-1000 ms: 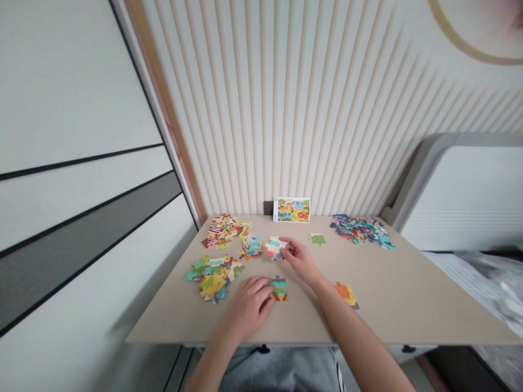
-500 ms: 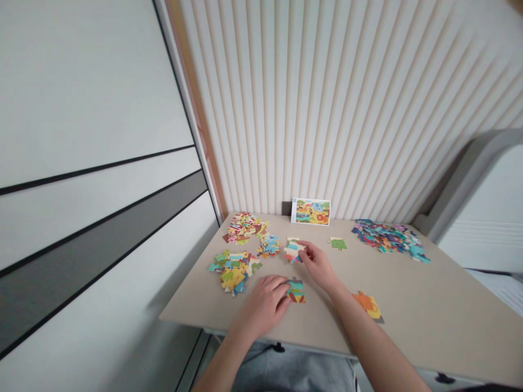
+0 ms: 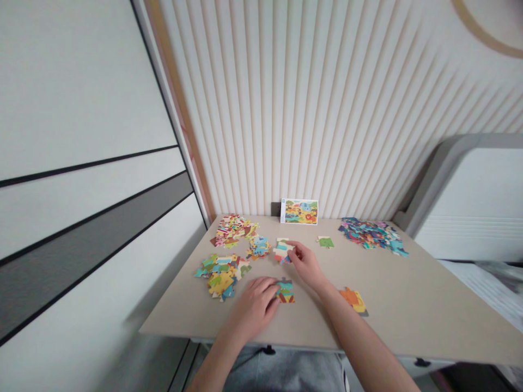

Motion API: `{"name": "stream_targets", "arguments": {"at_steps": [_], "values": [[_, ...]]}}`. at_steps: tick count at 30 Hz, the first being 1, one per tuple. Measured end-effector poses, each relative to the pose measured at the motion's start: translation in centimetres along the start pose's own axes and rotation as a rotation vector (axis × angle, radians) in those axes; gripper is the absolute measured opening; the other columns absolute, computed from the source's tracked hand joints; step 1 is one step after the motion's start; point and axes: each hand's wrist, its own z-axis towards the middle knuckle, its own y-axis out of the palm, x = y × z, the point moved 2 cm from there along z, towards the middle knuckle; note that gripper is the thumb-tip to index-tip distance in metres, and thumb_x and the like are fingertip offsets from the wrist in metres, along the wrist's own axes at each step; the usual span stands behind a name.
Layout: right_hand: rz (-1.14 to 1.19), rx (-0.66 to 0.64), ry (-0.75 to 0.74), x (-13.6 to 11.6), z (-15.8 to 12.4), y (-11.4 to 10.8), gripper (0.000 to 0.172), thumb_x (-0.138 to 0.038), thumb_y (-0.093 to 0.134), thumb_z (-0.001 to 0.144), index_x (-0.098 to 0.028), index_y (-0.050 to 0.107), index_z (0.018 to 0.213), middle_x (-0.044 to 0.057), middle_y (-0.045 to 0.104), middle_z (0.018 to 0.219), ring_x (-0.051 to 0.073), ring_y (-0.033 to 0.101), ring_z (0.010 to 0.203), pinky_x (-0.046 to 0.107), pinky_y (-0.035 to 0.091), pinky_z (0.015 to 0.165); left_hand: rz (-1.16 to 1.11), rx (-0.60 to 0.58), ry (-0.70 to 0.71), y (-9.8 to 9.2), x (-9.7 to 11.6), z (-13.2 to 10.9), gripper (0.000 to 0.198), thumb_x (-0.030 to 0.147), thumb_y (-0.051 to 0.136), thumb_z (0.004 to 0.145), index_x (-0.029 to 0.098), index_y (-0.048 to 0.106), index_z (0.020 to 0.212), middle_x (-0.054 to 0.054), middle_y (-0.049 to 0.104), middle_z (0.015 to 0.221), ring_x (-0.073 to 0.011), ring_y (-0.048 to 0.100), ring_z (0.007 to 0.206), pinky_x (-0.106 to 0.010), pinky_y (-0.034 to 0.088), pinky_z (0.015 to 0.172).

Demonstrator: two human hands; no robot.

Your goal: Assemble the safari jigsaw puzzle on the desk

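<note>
Right hand | at pale pieces before picture card | left hand | at teal piece, farther from card | both grips indiscernible

On table: heaps left, pile right, card behind, puzzle pieces between.

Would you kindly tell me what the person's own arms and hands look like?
The left hand and right hand are bare, with no glove over either grip. No sleeve shows on the left forearm or right forearm, and I see no ring, watch or bracelet. Below, a grey garment covers the lap.
</note>
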Motion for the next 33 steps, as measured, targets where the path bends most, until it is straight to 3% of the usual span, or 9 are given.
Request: {"name": "stream_targets", "arguments": {"at_steps": [3, 6, 13, 18, 23, 30, 33], "values": [[0.007, 0.001, -0.008, 0.1, 0.0, 0.0, 0.043, -0.044, 0.054, 0.092, -0.016, 0.066, 0.122, -0.003, 0.051, 0.065, 0.014, 0.048, 0.061, 0.026, 0.041, 0.060, 0.041, 0.046, -0.027, -0.2, -0.4, 0.2, 0.029, 0.018, 0.054, 0.094, 0.027, 0.064, 0.121, -0.008, 0.061, 0.131, -0.0255, 0.057, 0.123, -0.045, 0.049, 0.106], [0.010, 0.000, -0.011, 0.3, 0.0, 0.0, 0.042, -0.043, 0.054, 0.093, -0.016, 0.066, 0.123, -0.003, 0.051, 0.066, 0.014, 0.049, 0.062, 0.026, 0.041, 0.061, 0.121, 0.100, -0.053, -1.4, -2.1, 0.5, 0.028, 0.021, 0.052, 0.095, 0.026, 0.065, 0.120, -0.008, 0.061, 0.131, -0.0267, 0.056, 0.124, -0.047, 0.047, 0.108], [0.005, -0.007, 0.006, 0.2, 0.0, 0.0, 0.043, -0.043, 0.054, 0.093, -0.016, 0.065, 0.124, -0.003, 0.050, 0.067, 0.014, 0.049, 0.063, 0.026, 0.040, 0.061, 0.363, 0.177, -0.264, -6.3, -11.7, -0.7, 0.038, 0.035, 0.052, 0.095, 0.022, 0.062, 0.129, -0.013, 0.061, 0.133, -0.0303, 0.055, 0.125, -0.049, 0.043, 0.109], [-0.005, -0.033, 0.027, 0.1, -0.1, 0.1, 0.043, -0.043, 0.054, 0.093, -0.015, 0.065, 0.124, -0.004, 0.047, 0.066, 0.014, 0.046, 0.062, 0.026, 0.038, 0.061, 0.341, 0.104, -0.343, -6.4, -16.5, -3.3, 0.063, 0.056, 0.056, 0.091, 0.017, 0.054, 0.139, -0.014, 0.058, 0.139, -0.0310, 0.053, 0.129, -0.046, 0.042, 0.111], [-0.007, -0.105, 0.044, 0.3, -0.4, 0.7, 0.043, -0.043, 0.056, 0.092, -0.015, 0.065, 0.124, -0.004, 0.048, 0.068, 0.012, 0.045, 0.063, 0.025, 0.038, 0.060, 0.215, 0.125, -0.370, -4.8, -17.2, -4.7, 0.058, 0.053, 0.056, 0.093, 0.019, 0.053, 0.140, -0.013, 0.057, 0.141, -0.0300, 0.053, 0.130, -0.048, 0.042, 0.111], [0.019, -0.499, 0.000, -1.4, -2.3, 3.3, 0.044, -0.041, 0.058, 0.094, -0.019, 0.064, 0.132, -0.003, 0.053, 0.073, 0.011, 0.047, 0.062, 0.023, 0.040, 0.059, 0.092, 0.191, -0.365, -4.6, -17.1, -4.5, 0.049, 0.049, 0.056, 0.094, 0.021, 0.059, 0.134, -0.012, 0.062, 0.134, -0.0291, 0.058, 0.124, -0.048, 0.045, 0.110], [-0.025, -0.540, -0.061, -1.7, -2.8, 4.1, 0.048, -0.039, 0.058, 0.094, -0.021, 0.059, 0.138, -0.001, 0.059, 0.081, 0.011, 0.050, 0.064, 0.023, 0.042, 0.061, 0.055, 0.250, -0.372, -5.1, -16.9, -4.5, 0.042, 0.045, 0.054, 0.095, 0.021, 0.061, 0.129, -0.011, 0.064, 0.130, -0.0269, 0.061, 0.121, -0.045, 0.046, 0.108]]}}
